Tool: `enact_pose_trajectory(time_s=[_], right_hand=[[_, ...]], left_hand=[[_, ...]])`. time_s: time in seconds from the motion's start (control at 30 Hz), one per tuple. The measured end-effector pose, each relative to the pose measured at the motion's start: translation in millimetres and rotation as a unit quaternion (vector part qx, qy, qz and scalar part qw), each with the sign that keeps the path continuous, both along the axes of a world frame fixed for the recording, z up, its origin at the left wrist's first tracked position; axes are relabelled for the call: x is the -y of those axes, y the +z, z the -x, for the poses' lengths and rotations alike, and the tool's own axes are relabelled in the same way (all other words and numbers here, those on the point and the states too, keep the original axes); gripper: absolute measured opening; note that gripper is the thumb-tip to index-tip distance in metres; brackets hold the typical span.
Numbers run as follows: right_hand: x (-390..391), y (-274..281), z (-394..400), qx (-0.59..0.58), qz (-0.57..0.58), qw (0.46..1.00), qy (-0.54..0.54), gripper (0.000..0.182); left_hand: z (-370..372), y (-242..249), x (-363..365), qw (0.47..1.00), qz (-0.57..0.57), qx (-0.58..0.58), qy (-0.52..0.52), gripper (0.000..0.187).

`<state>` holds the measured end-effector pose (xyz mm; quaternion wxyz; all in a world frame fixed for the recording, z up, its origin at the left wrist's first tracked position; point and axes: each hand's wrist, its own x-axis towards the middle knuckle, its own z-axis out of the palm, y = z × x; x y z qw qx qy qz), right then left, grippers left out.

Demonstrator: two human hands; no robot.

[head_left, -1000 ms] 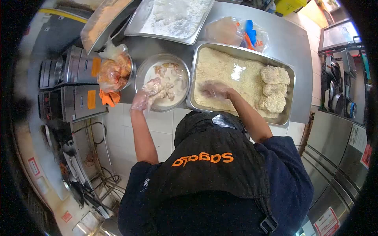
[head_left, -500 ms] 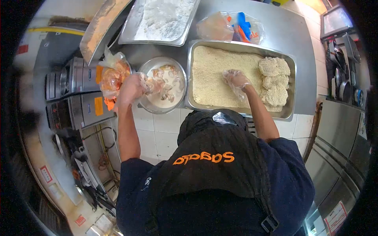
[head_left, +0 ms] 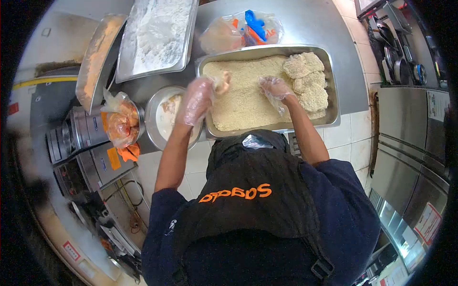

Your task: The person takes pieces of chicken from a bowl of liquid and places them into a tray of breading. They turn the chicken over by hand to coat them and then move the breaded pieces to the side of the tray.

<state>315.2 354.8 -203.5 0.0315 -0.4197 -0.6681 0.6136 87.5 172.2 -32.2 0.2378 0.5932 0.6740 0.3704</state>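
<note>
Over crumb tray [head_left: 334, 90], left hand [head_left: 198, 97] grips battered piece [head_left: 220, 82].

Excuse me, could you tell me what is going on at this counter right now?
A person in clear plastic gloves is breading pieces of meat. The left hand holds a wet, battered piece over the near-left part of the tray of breadcrumbs, while the right hand rests open on the crumbs. Several coated pieces are stacked at the tray's right end. A bowl of batter sits just left of the tray.
</note>
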Motion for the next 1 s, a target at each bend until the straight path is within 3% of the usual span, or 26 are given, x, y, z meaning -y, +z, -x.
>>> enact_pose_trajectory(time_s=[0.03,0.1,0.13,0.17,0.2,0.27,0.33,0.4,0.47,0.53,0.6,0.63,0.7,0.73,0.8,0.83,0.87,0.9,0.93,0.97,1.0], right_hand=[[-0.2,0.6,-1.3,0.011,-0.003,1.000,0.000,0.036],[-1.9,4.1,-1.7,0.024,-0.006,1.000,-0.002,0.035],[-2.5,9.2,1.1,0.093,-0.119,0.988,0.013,0.037],[-2.1,14.1,2.7,0.162,-0.229,0.959,0.032,0.038],[-1.7,17.9,2.7,0.165,-0.228,0.959,0.036,0.038],[-2.9,24.0,6.2,0.232,-0.334,0.908,0.095,0.041],[3.0,6.7,-1.7,0.237,-0.351,0.902,0.082,0.042],[3.7,-20.1,-9.6,0.242,-0.370,0.894,0.070,0.043],[-0.5,-40.9,-12.4,0.362,-0.215,0.877,0.231,0.037],[15.4,24.1,-17.9,0.339,-0.034,0.894,0.290,0.044],[35.0,27.4,-13.9,0.336,0.110,0.910,0.217,0.049],[41.3,22.9,-15.9,0.339,0.106,0.908,0.220,0.049],[48.0,11.5,-19.8,0.148,0.110,0.962,0.202,0.056],[46.8,23.9,-16.5,0.153,0.106,0.961,0.205,0.056],[41.6,47.5,-7.3,0.132,0.261,0.954,0.067,0.046],[34.1,43.2,-3.4,0.136,0.259,0.953,0.074,0.046],[19.9,34.4,2.1,0.062,0.258,0.963,0.038,0.048],[4.0,27.3,10.6,-0.015,0.256,0.967,0.002,0.050],[-15.3,23.6,23.3,0.015,0.085,0.995,0.052,0.049],[-30.1,22.7,38.3,0.041,-0.089,0.990,0.098,0.049],[-33.6,33.9,55.2,0.037,-0.091,0.990,0.099,0.049]], left_hand=[[-0.8,-6.7,1.2,1.000,0.000,0.000,-0.004,0.021],[-7.0,-22.6,12.6,0.990,0.038,-0.129,-0.032,0.015],[-13.5,-28.3,26.5,0.998,-0.031,-0.021,0.048,0.016],[-8.4,-32.3,37.0,0.998,-0.029,-0.018,0.048,0.016],[-6.2,-17.2,41.1,0.997,0.016,0.005,0.076,0.017],[2.5,0.7,58.9,0.991,0.061,0.031,0.112,0.018],[18.2,10.2,85.2,0.931,0.232,-0.154,0.237,0.017],[32.9,13.4,108.5,0.940,0.171,-0.108,0.276,0.015],[46.7,8.0,129.5,0.941,0.108,-0.059,0.316,0.014],[61.1,-15.7,151.7,0.910,0.185,-0.088,0.361,0.018],[88.0,-88.8,188.4,0.898,0.239,-0.054,0.366,0.023],[94.1,-112.1,198.8,0.885,0.294,-0.024,0.359,0.029],[61.9,-87.9,163.7,0.878,0.318,0.002,0.358,0.034],[49.8,-79.0,151.1,0.870,0.344,0.023,0.353,0.040],[59.8,-162.1,166.0,0.863,0.388,0.009,0.324,0.049],[65.7,-192.1,170.3,0.854,0.432,-0.013,0.290,0.058],[67.4,-195.5,167.7,0.852,0.434,-0.009,0.294,0.058],[66.9,-197.2,161.0,0.857,0.472,-0.035,0.204,0.061],[63.8,-197.0,155.9,0.854,0.504,-0.063,0.111,0.063],[58.4,-186.9,150.9,0.854,0.503,-0.064,0.115,0.063],[51.5,-168.4,143.8,0.868,0.454,-0.007,0.202,0.058]])
